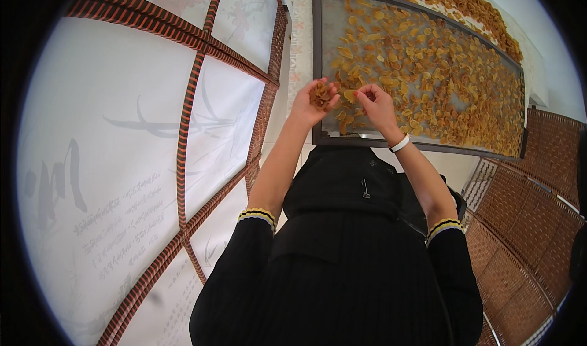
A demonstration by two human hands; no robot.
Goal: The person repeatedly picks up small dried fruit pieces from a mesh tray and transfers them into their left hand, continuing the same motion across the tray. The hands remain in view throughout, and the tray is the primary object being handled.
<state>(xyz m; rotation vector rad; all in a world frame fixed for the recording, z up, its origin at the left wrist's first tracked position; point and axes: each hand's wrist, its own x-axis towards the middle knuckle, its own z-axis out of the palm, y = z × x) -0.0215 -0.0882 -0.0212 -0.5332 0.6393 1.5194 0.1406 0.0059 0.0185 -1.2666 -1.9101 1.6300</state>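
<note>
Cupped with its palm up, my left hand (308, 104) holds a small heap of brown dried slices (322, 95) over the left edge of a dark-framed mesh screen (317, 61). Just to its right, my right hand (377, 108) pinches one yellowish slice (350, 95) between thumb and finger, above the mesh. Many amber and yellow dried slices (412, 71) lie spread over the screen, thinner at the left and denser toward the right. What exactly the slices are cut from, I cannot tell.
Behind the screen, a long pile of similar slices (486, 11) lies on a pale cloth. A folding screen (188, 130) with white painted panels stands close on my left. Brown woven panels (513, 217) stand at the right.
</note>
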